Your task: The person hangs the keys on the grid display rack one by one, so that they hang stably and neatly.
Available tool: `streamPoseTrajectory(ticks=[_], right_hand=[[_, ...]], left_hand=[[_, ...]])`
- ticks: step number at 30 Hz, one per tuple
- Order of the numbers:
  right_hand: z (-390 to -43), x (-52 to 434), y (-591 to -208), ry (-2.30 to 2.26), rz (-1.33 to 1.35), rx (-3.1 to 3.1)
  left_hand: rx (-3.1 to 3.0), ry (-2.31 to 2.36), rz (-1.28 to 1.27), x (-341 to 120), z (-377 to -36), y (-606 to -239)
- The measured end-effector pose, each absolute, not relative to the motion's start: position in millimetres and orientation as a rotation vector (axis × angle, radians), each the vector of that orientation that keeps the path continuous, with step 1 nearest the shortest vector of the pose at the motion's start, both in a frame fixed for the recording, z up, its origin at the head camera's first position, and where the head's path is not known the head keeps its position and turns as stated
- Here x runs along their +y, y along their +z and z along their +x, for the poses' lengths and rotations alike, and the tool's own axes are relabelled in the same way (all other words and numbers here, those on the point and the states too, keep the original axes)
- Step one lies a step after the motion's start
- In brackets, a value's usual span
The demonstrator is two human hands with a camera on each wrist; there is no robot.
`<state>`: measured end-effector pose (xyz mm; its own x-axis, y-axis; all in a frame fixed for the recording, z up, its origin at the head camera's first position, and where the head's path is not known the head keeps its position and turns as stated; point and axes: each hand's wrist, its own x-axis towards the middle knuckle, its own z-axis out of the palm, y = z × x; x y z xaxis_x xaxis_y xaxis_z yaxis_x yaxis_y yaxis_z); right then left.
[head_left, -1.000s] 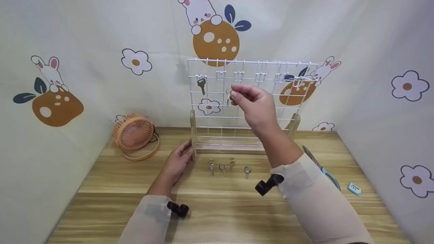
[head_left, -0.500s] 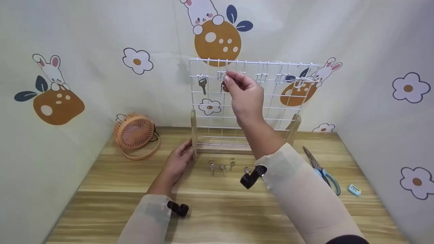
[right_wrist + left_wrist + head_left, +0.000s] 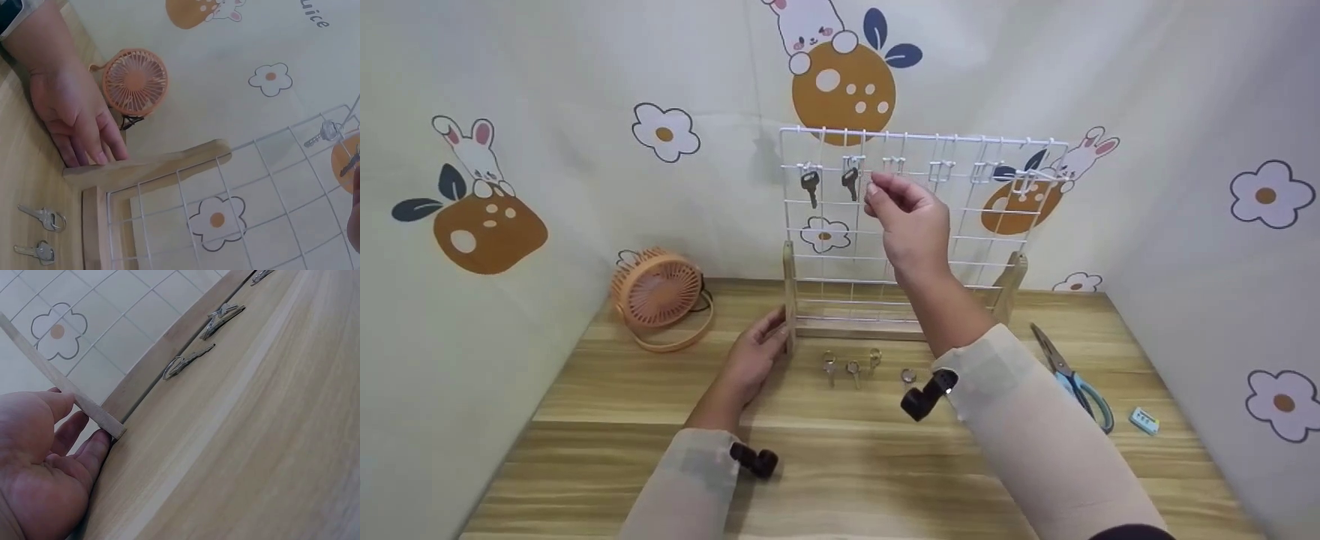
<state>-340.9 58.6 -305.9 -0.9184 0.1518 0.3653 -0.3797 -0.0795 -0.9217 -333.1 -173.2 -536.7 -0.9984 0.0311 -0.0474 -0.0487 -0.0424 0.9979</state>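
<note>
A white wire grid rack (image 3: 960, 247) stands upright on wooden feet (image 3: 146, 166) at the back of the table. Two dark-headed keys hang from its top hooks, one (image 3: 810, 186) at the far left and one (image 3: 850, 182) beside it. My right hand (image 3: 877, 196) is raised just right of the second key, fingers loosely bent and holding nothing. My left hand (image 3: 769, 337) lies on the table with straight fingers against the rack's left foot (image 3: 84, 405). Several silver keys (image 3: 853, 367) lie in a row before the rack.
An orange desk fan (image 3: 656, 296) stands at the back left. Blue-handled scissors (image 3: 1072, 379) and a small light blue object (image 3: 1144, 418) lie at the right. Patterned walls close in the wooden table (image 3: 847, 480) on three sides.
My right hand carried a key up and left to the second hook, let it go there and drew back slightly to the right. The left hand has not moved.
</note>
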Motion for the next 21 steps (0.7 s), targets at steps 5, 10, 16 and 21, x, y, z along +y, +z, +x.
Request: streamPoseTrajectory(ticks=[5, 10, 16, 21], right_hand=[[-337, 84, -338, 2.103, 0.192, -1.857], [-328, 117, -380, 2.165, 0.143, -1.861], [-319, 149, -423, 2.19, 0.11, -1.855], [-315, 167, -448, 2.182, 0.119, -1.978]], left_hand=[[2.152, 2.214, -0.026, -173, -333, -536], [2.118, 2.232, -0.014, -172, -333, -536], [2.076, 2.257, -0.004, -173, -334, -536], [2.097, 2.244, -0.022, -173, -334, -536]])
